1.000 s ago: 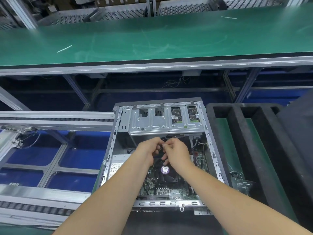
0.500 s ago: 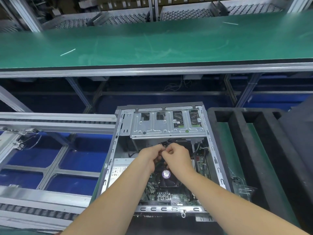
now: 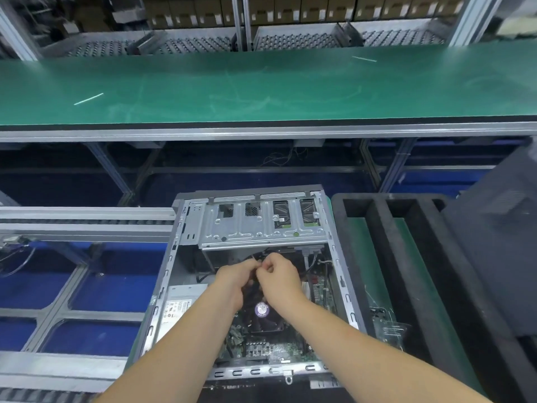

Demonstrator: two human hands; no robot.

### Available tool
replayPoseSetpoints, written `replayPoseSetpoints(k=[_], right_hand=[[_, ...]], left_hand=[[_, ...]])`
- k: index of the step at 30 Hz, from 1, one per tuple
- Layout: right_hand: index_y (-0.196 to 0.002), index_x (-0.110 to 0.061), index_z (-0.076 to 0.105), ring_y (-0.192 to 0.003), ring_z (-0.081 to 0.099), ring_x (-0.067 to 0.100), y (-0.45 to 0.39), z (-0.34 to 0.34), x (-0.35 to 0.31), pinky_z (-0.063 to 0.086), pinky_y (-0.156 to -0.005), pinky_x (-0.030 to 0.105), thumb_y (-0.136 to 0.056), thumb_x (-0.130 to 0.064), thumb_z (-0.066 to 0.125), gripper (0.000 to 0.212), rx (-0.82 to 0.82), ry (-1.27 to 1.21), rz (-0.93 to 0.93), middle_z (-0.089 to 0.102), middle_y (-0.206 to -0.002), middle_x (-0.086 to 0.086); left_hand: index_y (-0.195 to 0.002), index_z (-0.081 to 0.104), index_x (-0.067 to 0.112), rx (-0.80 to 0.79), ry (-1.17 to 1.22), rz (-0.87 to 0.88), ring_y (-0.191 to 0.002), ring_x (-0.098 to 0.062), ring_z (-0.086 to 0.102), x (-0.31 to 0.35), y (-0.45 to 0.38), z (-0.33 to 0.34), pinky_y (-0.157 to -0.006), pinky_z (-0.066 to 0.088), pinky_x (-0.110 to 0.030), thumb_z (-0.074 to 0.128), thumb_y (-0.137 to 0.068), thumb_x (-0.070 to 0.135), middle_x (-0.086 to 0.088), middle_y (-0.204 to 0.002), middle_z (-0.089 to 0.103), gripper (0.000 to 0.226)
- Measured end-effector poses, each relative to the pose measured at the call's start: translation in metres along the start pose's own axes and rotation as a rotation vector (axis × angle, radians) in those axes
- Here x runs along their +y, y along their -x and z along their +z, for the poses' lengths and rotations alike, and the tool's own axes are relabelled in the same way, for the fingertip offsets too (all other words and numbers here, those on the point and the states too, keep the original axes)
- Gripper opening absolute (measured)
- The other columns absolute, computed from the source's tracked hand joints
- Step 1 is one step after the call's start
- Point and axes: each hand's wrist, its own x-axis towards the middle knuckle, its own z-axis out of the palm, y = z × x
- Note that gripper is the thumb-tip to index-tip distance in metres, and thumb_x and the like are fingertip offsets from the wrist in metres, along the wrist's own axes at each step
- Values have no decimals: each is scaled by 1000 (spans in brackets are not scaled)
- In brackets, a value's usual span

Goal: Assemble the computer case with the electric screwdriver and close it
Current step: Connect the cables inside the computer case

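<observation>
An open grey computer case [image 3: 174, 257] lies on its side in front of me, with a silver drive cage [image 3: 255, 228] at its far end, a power supply [image 3: 177, 306] at the left and a motherboard with a black fan [image 3: 263, 311] below. My left hand [image 3: 235, 277] and my right hand [image 3: 279, 274] meet inside the case just under the drive cage. Their curled fingers pinch a thin black cable [image 3: 257, 257] between them. What the fingertips hold beyond that is hidden. No electric screwdriver is in view.
A black foam tray [image 3: 386, 271] with long slots stands right of the case, a dark panel [image 3: 499, 242] beside it. A small clear bag [image 3: 389, 327] lies in the tray. A green conveyor belt [image 3: 261, 85] runs across the back. Roller rails [image 3: 87, 225] sit at the left.
Both hands stay pinched together on the cable inside the case, shifting only slightly toward the drive cage. The view has tilted a little, so the case sits lower in the frame.
</observation>
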Motion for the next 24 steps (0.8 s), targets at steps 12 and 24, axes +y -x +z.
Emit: replayPoseSetpoints(k=[12,24], right_hand=[[-90,-4,59,-68,45,18,-2,4,0,35,-62,34,-94,-18,55,15,30,-12,23,56,-77,1],[-76,-22,50,-63,44,16,-2,3,-1,32,-57,34,-91,-23,52,15,-17,19,28,54,-73,-4]], left_hand=[[-98,70,0,94,-118,20,-114,-40,63,5,5,4,-100,51,-51,88,-76,27,-22,-122,68,39],[-115,61,-6,213,-86,118,-73,-26,52,15,-5,18,-63,43,-32,74,-91,15,-13,-84,59,34]])
